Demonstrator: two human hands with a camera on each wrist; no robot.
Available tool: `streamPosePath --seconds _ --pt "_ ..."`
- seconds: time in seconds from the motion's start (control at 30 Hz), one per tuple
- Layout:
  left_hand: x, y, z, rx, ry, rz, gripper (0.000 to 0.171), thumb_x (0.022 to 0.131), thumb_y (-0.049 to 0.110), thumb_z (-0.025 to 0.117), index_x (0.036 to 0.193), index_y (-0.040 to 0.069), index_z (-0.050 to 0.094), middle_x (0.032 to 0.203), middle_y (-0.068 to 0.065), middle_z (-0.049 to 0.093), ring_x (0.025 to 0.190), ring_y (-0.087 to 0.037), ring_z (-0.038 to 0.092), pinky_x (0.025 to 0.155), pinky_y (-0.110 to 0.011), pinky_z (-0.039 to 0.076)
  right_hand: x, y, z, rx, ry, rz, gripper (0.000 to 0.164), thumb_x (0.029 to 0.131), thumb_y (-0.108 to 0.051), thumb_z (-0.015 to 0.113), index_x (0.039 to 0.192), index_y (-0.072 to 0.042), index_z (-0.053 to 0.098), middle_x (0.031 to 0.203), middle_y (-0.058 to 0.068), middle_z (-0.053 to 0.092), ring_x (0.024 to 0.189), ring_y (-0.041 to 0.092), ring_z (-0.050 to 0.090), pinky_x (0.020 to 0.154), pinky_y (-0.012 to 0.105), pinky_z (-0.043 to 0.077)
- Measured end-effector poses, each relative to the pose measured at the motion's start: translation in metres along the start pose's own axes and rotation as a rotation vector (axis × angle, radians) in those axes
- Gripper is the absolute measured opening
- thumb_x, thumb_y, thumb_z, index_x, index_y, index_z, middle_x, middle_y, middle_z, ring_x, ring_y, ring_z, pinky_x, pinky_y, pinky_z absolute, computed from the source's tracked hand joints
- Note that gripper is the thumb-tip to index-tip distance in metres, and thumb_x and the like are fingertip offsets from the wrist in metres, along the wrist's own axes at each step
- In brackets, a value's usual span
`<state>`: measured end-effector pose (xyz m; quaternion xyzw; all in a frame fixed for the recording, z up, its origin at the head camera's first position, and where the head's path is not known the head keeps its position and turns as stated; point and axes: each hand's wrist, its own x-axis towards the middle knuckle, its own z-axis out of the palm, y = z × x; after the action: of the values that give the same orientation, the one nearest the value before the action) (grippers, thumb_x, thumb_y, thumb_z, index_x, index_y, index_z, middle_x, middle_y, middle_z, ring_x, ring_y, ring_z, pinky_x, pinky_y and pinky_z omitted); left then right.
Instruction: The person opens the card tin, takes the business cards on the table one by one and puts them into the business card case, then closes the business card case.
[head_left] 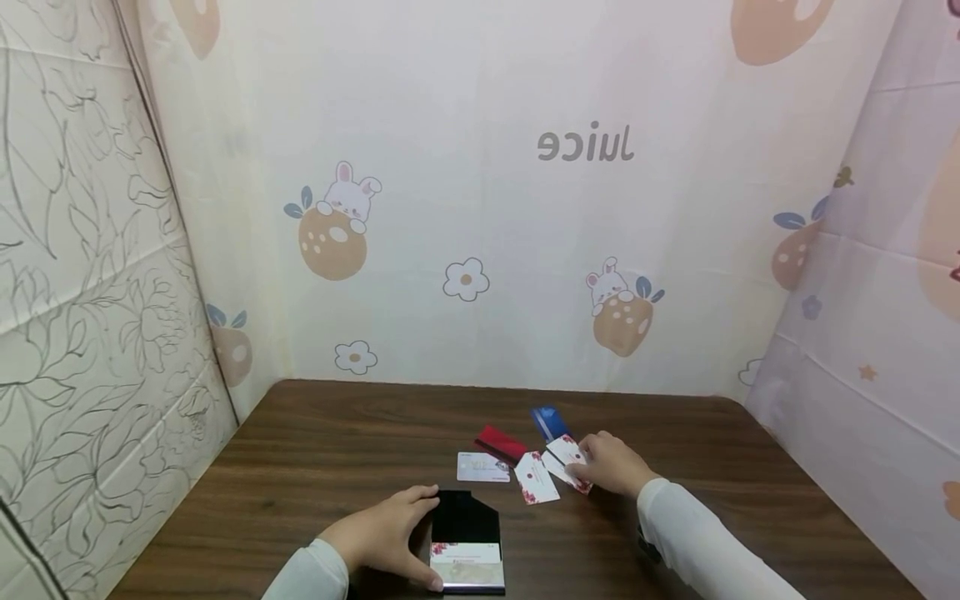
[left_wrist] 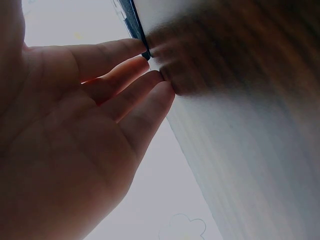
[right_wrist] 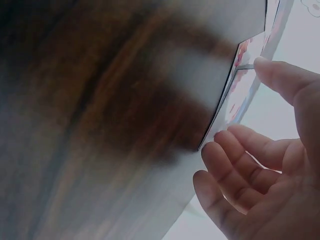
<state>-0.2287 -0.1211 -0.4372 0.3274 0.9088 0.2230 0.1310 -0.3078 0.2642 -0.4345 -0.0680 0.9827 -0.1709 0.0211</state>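
Observation:
An open black card case [head_left: 465, 523] lies on the table, its flap folded away and a white card with pink flowers [head_left: 467, 551] showing in its pocket. My left hand [head_left: 385, 533] holds the case by its left side, thumb at the near corner and fingertips by the flap. In the left wrist view, those fingers [left_wrist: 145, 107] reach the table beside the dark edge. Over the loose cards, my right hand [head_left: 617, 465] pinches a flowered white card [head_left: 567, 450]. The right wrist view shows its thumb [right_wrist: 280, 77] on the card, several fingers curled below the edge.
Left of the right hand lies another flowered white card [head_left: 536, 478]. A red card-like piece [head_left: 504, 442], a blue card [head_left: 550, 422] and a pale card [head_left: 482, 467] lie around it. Printed curtains [head_left: 480, 208] surround the brown wooden table [head_left: 337, 442] at the back and sides.

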Motion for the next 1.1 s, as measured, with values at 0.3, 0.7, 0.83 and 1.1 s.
streamPosePath --seconds 0.3,0.7,0.83,1.1 --pt "-0.0004 0.0005 -0.0009 -0.005 -0.005 0.002 0.097 0.073 0.054 0.086 0.144 -0.002 0.050 0.154 -0.014 0.038 0.136 -0.028 0.042 0.105 -0.044 0.043 0.0046 0.0037 0.0024 -0.027 0.027 -0.001 0.049 0.085 -0.040 0.079 0.113 0.000 0.070 0.096 0.009 0.060 0.083 0.022 0.054 0.078 0.049 0.054" --pt "0.0010 -0.0020 0.0007 0.001 -0.006 0.003 0.098 0.073 0.056 0.085 0.144 -0.001 0.049 0.155 -0.013 0.038 0.137 -0.028 0.041 0.106 -0.044 0.043 0.0083 0.0087 0.0048 -0.056 0.033 0.014 0.052 0.085 -0.042 0.079 0.114 0.001 0.070 0.096 0.010 0.059 0.084 0.023 0.055 0.078 0.050 0.054" --pt "0.0010 -0.0020 0.0000 -0.002 -0.006 0.003 0.098 0.073 0.055 0.085 0.145 -0.001 0.049 0.155 -0.013 0.037 0.137 -0.029 0.041 0.106 -0.044 0.043 0.0093 0.0086 0.0051 -0.018 0.044 0.010 0.049 0.085 -0.038 0.080 0.111 0.002 0.070 0.097 0.011 0.060 0.085 0.024 0.055 0.081 0.051 0.053" --pt "0.0015 -0.0025 0.0015 -0.004 -0.009 0.008 0.100 0.073 0.058 0.084 0.145 -0.002 0.048 0.155 -0.014 0.037 0.137 -0.030 0.041 0.106 -0.045 0.043 0.0104 0.0076 0.0074 0.169 0.059 0.066 0.052 0.083 -0.028 0.083 0.115 0.004 0.058 0.100 0.013 0.063 0.086 0.024 0.056 0.087 0.051 0.051"
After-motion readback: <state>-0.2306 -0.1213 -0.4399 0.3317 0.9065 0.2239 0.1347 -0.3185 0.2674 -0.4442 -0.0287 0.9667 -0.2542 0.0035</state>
